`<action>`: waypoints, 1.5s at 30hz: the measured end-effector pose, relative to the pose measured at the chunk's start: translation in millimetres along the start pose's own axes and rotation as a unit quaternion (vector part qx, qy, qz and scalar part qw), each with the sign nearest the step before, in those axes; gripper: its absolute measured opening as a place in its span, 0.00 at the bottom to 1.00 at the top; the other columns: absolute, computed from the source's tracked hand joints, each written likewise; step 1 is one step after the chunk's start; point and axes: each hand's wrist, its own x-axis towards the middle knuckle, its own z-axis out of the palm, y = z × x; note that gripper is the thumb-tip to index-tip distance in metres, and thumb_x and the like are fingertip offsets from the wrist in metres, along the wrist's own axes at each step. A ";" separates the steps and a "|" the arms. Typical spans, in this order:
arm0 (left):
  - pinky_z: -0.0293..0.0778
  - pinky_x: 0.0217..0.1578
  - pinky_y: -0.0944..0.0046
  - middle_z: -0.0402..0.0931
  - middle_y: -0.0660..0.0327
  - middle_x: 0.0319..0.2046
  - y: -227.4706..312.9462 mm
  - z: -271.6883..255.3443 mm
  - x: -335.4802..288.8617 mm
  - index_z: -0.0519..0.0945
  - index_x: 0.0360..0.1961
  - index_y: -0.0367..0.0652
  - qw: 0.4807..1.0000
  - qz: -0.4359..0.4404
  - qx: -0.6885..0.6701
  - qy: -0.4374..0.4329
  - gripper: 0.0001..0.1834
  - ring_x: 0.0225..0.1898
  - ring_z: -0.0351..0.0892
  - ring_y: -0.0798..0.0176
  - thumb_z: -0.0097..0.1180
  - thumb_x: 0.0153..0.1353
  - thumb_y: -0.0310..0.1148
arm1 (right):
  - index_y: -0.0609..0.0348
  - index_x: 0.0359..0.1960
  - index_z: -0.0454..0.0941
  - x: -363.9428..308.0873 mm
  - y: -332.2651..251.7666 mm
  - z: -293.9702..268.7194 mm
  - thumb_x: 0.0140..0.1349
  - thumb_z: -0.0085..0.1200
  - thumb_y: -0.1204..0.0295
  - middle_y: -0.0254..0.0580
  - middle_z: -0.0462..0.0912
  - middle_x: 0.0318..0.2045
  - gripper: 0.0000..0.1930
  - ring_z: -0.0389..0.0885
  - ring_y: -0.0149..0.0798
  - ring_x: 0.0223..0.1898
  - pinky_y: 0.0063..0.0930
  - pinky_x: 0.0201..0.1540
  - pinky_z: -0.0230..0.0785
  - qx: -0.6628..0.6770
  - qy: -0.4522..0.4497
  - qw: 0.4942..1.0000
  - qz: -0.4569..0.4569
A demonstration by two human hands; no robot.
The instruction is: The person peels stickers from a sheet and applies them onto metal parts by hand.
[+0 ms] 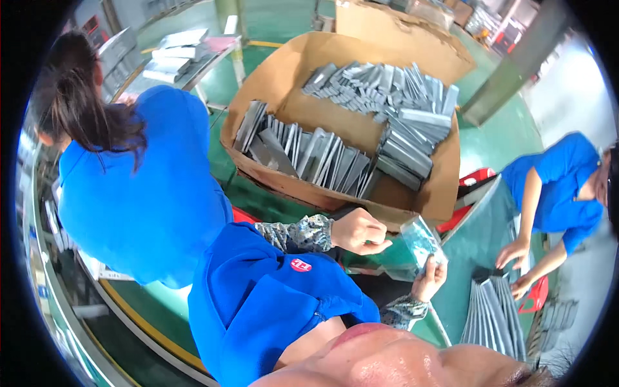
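The left hand is curled into a loose fist, fingers pressed together, just beside the near rim of the cardboard box; whether it grips anything I cannot tell. The right hand pinches the lower edge of a clear plastic bag, held in the air between box and bench. The bag looks light, limp and slippery, best taken by an edge. Grey metal strips fill the box; they look stiff and heavy.
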 end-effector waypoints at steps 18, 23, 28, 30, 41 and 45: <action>0.73 0.33 0.67 0.75 0.59 0.31 -171.6 -65.9 -59.2 0.76 0.39 0.39 0.910 -0.254 0.058 0.322 0.11 0.33 0.77 0.66 0.59 0.54 0.24 | 0.65 0.40 0.76 2.1 6.3 -6.2 0.58 0.55 0.77 0.37 0.80 0.35 0.08 0.75 0.28 0.36 0.22 0.42 0.65 -0.086 0.043 0.995 -0.002; 0.72 0.45 0.60 0.74 0.57 0.43 -156.1 -121.2 5.5 0.75 0.47 0.41 0.950 -0.029 0.258 0.172 0.17 0.43 0.75 0.58 0.56 0.54 0.24 | 0.64 0.40 0.74 -4.7 6.7 -36.0 0.59 0.55 0.75 0.36 0.78 0.36 0.09 0.74 0.30 0.38 0.28 0.45 0.65 -0.155 0.047 0.987 -0.010; 0.70 0.49 0.57 0.74 0.55 0.44 -231.2 -64.1 -120.5 0.75 0.49 0.45 0.937 -0.317 0.087 0.119 0.19 0.47 0.74 0.52 0.58 0.53 0.28 | 0.60 0.42 0.74 -8.6 2.6 -26.3 0.59 0.55 0.74 0.38 0.78 0.39 0.10 0.74 0.33 0.40 0.30 0.47 0.65 -0.126 0.135 0.983 0.017; 0.70 0.50 0.57 0.73 0.53 0.44 -261.1 -65.1 -165.5 0.75 0.48 0.42 0.895 -0.399 0.167 0.112 0.19 0.47 0.73 0.50 0.59 0.53 0.29 | 0.60 0.42 0.73 -6.7 2.3 -23.5 0.59 0.55 0.73 0.38 0.78 0.40 0.11 0.74 0.34 0.42 0.31 0.48 0.64 -0.153 0.150 0.977 0.017; 0.64 0.53 0.51 0.70 0.46 0.47 -379.5 -145.5 -337.1 0.68 0.50 0.27 0.538 -0.718 0.441 0.031 0.32 0.53 0.66 0.45 0.61 0.48 0.40 | 0.59 0.48 0.71 -11.4 -10.3 12.4 0.60 0.56 0.67 0.40 0.74 0.47 0.17 0.71 0.37 0.49 0.36 0.52 0.63 -0.165 0.237 0.955 0.069; 0.70 0.49 0.51 0.71 0.47 0.46 -367.7 -186.4 -379.7 0.66 0.51 0.31 0.430 -0.805 0.407 0.035 0.32 0.48 0.72 0.46 0.63 0.49 0.39 | 0.61 0.48 0.71 -13.2 -6.3 -16.0 0.60 0.55 0.69 0.42 0.73 0.49 0.17 0.69 0.38 0.52 0.36 0.56 0.60 -0.290 0.278 0.915 0.032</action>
